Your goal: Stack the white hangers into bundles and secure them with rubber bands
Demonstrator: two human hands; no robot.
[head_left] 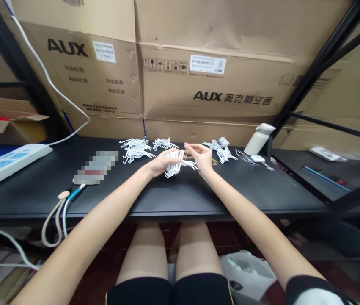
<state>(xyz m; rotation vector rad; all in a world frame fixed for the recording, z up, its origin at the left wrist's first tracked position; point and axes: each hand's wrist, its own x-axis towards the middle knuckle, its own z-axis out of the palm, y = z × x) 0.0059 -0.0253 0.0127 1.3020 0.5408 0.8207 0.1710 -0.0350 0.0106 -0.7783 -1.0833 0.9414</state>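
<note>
My left hand (pixel 162 163) is closed around a bundle of white hooks (pixel 173 165), their curved ends pointing down and toward me. Close by on the right, my right hand (pixel 201 156) has its fingers pinched at the bundle's side. A thin tan rubber band (pixel 185 155) stretches between its fingers and the hooks. Behind my left hand lie a pile of white hooks (pixel 135 150) and a smaller pile (pixel 163 143). Another bundle of hooks (pixel 220 150) rests behind my right hand, with yellow rubber bands (pixel 214 162) near it, partly hidden by that hand.
On the black table (pixel 173 199), a phone (pixel 95 168) with a strap and cable and a white power strip (pixel 15 163) lie left. A white bottle (pixel 259 140) and white earphone case (pixel 256 159) stand right. Large cardboard boxes (pixel 167 97) wall the back; black metal posts (pixel 313 80) flank it.
</note>
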